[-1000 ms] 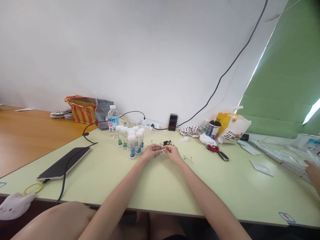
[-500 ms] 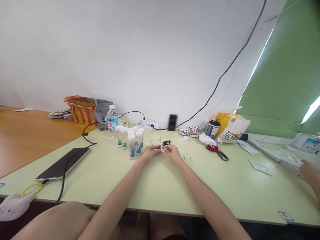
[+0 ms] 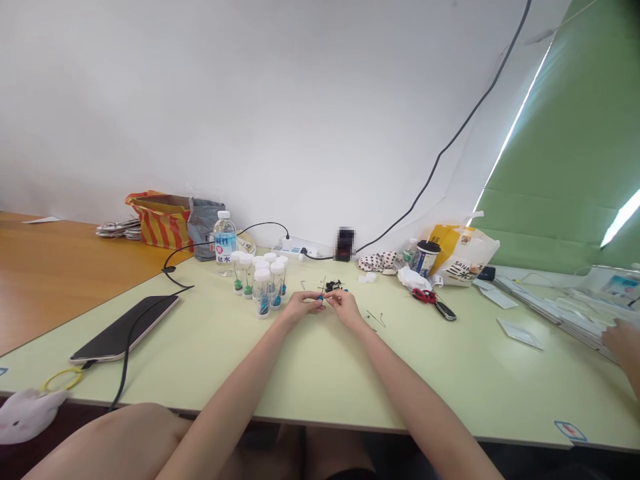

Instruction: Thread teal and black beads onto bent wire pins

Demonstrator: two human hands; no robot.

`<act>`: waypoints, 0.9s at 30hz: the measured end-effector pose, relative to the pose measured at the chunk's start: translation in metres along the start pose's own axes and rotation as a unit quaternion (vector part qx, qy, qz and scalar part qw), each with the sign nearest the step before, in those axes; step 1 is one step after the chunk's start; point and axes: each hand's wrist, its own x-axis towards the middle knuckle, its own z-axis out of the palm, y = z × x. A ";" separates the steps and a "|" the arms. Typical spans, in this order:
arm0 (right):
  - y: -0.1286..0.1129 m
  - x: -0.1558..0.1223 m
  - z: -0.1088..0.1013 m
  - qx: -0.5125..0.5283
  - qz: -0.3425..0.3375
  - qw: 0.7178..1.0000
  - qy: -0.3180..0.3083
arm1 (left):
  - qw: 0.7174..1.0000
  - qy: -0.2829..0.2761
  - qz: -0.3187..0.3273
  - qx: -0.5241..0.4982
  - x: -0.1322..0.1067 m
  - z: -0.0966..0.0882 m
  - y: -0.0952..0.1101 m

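Centre of the frame: the person's left hand [image 3: 304, 307] and right hand [image 3: 345, 309] meet above a pale green table [image 3: 320, 373], fingertips pressed together, pinching a tiny blue wire-leaded component [image 3: 320, 298], between white-capped clear plastic vials [image 3: 262, 292] and a small heap of black parts [image 3: 333, 285].

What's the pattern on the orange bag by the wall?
The orange bag has red and yellow stripes, seen in the head view.

Pale green table [image 3: 400, 387]: at left, a black tablet [image 3: 125, 328]; at rear, a striped bag [image 3: 160, 223], water bottle [image 3: 225, 243] and power strip [image 3: 293, 252]; at right, a paper cup [image 3: 425, 259], white plastic bag [image 3: 465, 252] and red-handled scissors [image 3: 434, 301].
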 end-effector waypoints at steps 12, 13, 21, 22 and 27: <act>0.001 0.001 -0.003 -0.054 -0.033 0.998 0.010 | 1.000 -0.015 0.008 0.008 -0.001 -0.003 -0.001; 0.002 0.001 -0.003 -0.061 -0.035 0.997 0.012 | 1.000 -0.014 0.006 0.007 -0.001 -0.003 -0.002; -0.002 -0.001 -0.002 -0.069 -0.065 0.995 0.022 | 1.000 -0.023 0.007 0.005 -0.001 -0.002 -0.001; -0.002 -0.001 -0.001 -0.071 -0.067 0.995 0.024 | 1.000 -0.024 0.007 0.006 -0.002 -0.002 0.000; 0.004 -0.003 0.006 -0.098 -0.060 0.992 0.048 | 1.000 -0.023 0.001 0.010 -0.003 0.000 0.003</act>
